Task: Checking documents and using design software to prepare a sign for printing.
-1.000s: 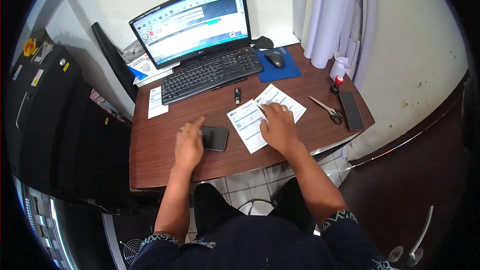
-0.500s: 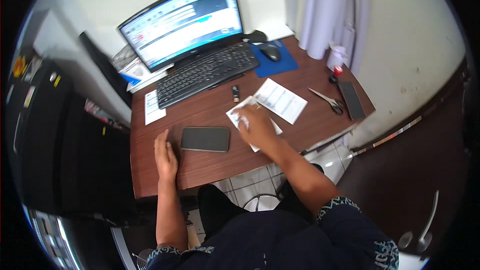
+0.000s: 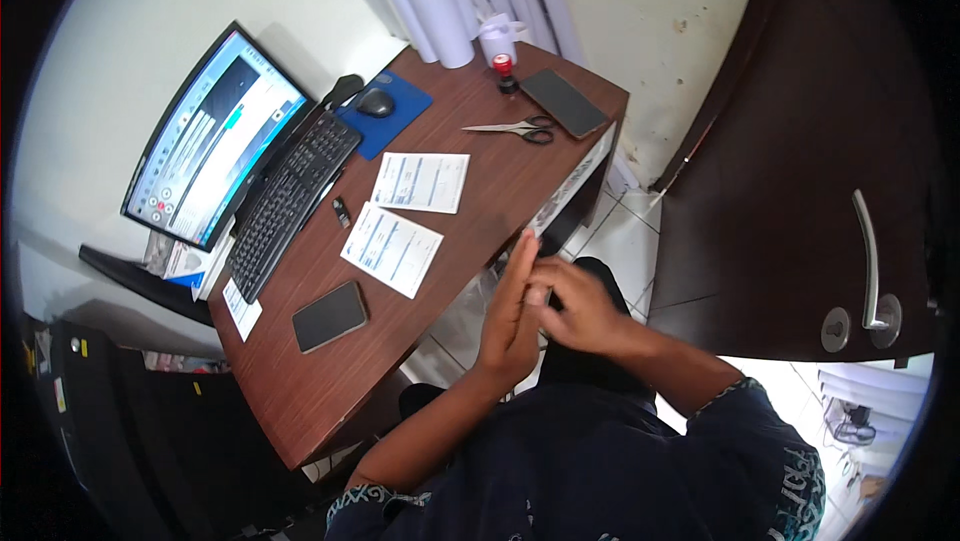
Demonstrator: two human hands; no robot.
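Holding left hand [image 3: 510, 329] flat, fingers straight and close together, while curling right hand [image 3: 580, 311] against its palm side; hiding the gap, so cannot tell about pinching anything there. Showing nearer paper form [image 3: 392, 249] and farther paper form [image 3: 423, 182] beyond and left of the grip, phone [image 3: 330, 317] more leftward, all resting on desk [image 3: 282, 396]. Possibly risking sweeping nearer paper form off by swinging a forearm low.

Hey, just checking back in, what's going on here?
The person's left hand is held flat and raised, with the right hand up against it, in front of the brown desk. I see nothing held in either. On the desktop, two printed slips lie close together, a dark phone sits to their lower left, and scissors lie to their upper right.
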